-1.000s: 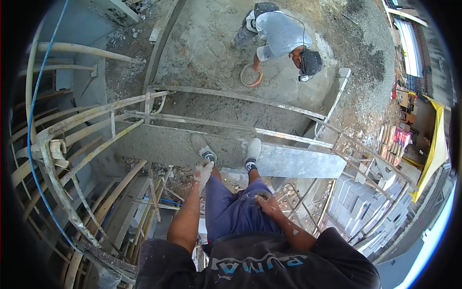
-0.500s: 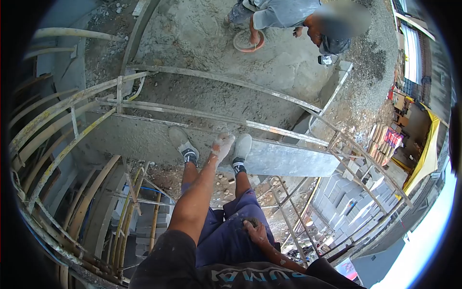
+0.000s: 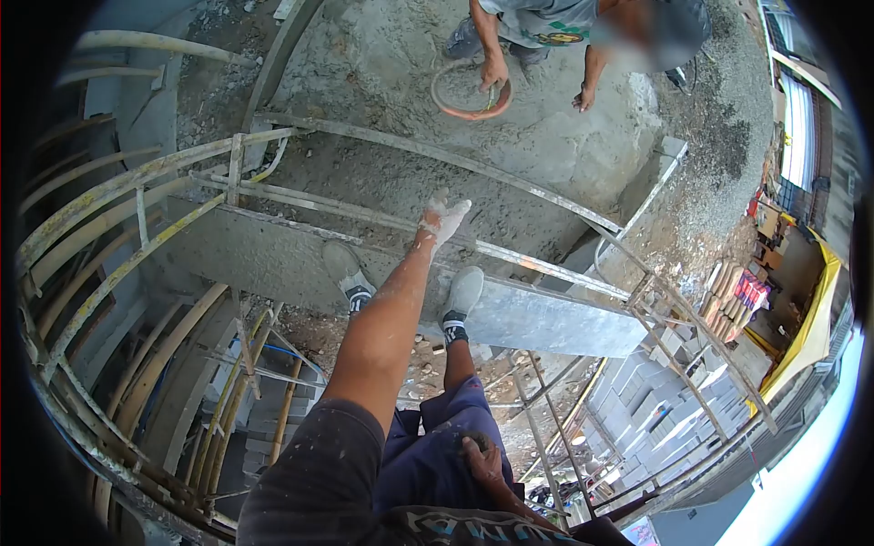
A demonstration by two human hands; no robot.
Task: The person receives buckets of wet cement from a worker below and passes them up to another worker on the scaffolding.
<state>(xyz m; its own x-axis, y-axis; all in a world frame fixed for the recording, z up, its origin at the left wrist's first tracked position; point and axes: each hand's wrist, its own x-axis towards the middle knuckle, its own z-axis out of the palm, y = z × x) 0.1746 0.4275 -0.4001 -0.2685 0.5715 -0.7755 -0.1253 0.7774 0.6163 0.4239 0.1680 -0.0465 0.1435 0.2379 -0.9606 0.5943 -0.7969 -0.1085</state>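
- Standing on a narrow metal plank (image 3: 546, 320), both shoes (image 3: 462, 296) near its inner edge; open drop to the right of it, down to stacked blocks (image 3: 660, 400) far below.
- Just ahead of the toes, a scaffold rail (image 3: 382, 218) running left to right; beyond it, a wet cement floor (image 3: 546, 136) lying lower down.
- Curved bars (image 3: 118, 264) crowding the left side; free room only straight ahead, over the rail.
- Left hand (image 3: 443, 218) stretched forward on a straight arm, now above the rail — half a second ago lower, just over the shoes; a second ago lower yet, near the left foot.
- Left hand's fingers loosely spread, palm dusted white, holding nothing.
- Right hand (image 3: 480, 458) resting on the right thigh of the blue shorts (image 3: 428, 464), same spot as in both earlier frames; fingers curled down onto the cloth, whether anything sits under them not to be told.
- Down on the cement, another person bent over, one hand (image 3: 494, 71) on an orange-rimmed ring (image 3: 471, 91), other hand (image 3: 582, 97) hanging free beside it.
- Ring well apart from the outstretched left hand — far below and ahead of it; earlier nearer the top edge of view, now shifted down and more fully seen.
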